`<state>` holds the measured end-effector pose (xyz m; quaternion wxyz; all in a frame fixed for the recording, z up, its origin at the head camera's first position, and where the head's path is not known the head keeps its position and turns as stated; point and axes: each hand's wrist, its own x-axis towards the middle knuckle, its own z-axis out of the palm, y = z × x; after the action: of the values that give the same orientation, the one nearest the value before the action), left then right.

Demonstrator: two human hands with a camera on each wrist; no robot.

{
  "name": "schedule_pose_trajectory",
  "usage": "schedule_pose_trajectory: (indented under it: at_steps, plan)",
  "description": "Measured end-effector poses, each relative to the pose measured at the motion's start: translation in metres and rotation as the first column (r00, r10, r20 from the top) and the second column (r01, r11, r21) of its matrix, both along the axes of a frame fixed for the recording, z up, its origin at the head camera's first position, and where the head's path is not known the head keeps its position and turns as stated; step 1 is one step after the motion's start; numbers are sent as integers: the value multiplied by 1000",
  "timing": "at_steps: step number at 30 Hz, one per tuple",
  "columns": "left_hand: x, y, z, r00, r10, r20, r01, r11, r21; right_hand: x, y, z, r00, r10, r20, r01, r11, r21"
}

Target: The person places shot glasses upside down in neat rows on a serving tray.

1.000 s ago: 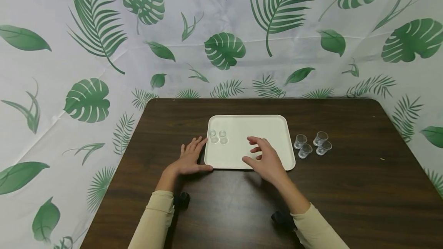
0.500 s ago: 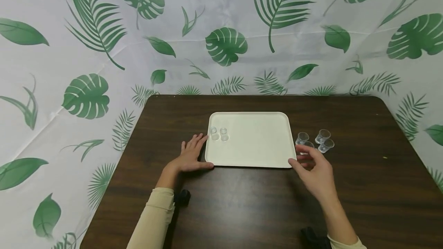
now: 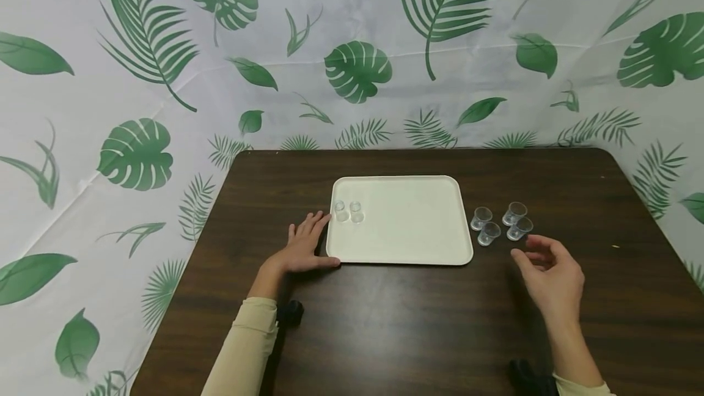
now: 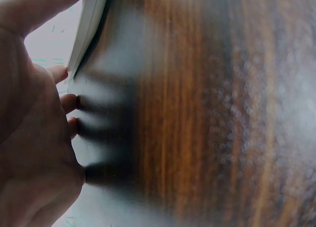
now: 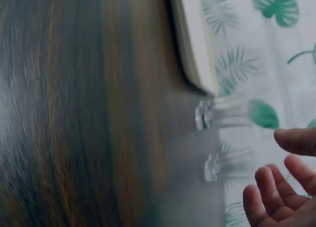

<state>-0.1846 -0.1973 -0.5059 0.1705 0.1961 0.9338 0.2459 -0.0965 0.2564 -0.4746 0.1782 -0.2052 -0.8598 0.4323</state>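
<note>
A white tray [image 3: 407, 225] lies on the dark wooden table, with two small clear cups [image 3: 357, 212] standing near its left edge. My left hand [image 3: 299, 254], fingers spread, touches the tray's left edge and front left corner; the left wrist view shows the palm [image 4: 37, 138] beside the tray rim [image 4: 89, 34]. To the right of the tray stand several clear cups [image 3: 489, 234]. Just in front of the rightmost cup [image 3: 519, 228], my right hand [image 3: 554, 277] hovers with relaxed, bent fingers and nothing in its grasp. Two cups [image 5: 211, 167] look blurred in the right wrist view.
Behind the table [image 3: 385, 322] hangs a white cloth with green leaf prints [image 3: 357, 72]. A tiny light speck [image 3: 615, 246] lies on the tabletop right of the cups.
My right hand has moved from over the tray to the right, past the tray's front right corner, to the cups. My left hand stays at the tray's left edge. The head view has shifted slightly.
</note>
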Motion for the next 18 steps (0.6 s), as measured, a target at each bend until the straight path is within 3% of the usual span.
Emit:
schedule_pose_trajectory:
  at_steps: [6,11,18]
  plan:
    - [-1,1,-1,1000,0,-6,0,1000,1,-13,15,-10,994,-18,106,12,998,56]
    - [-1,1,-1,1000,1,-10,-1,1000,-1,-26,24,-16,981,29,191,-40,998,56]
    - [0,0,-3,1000,7,-14,-7,1000,4,-42,33,-22,967,97,237,-110,993,42]
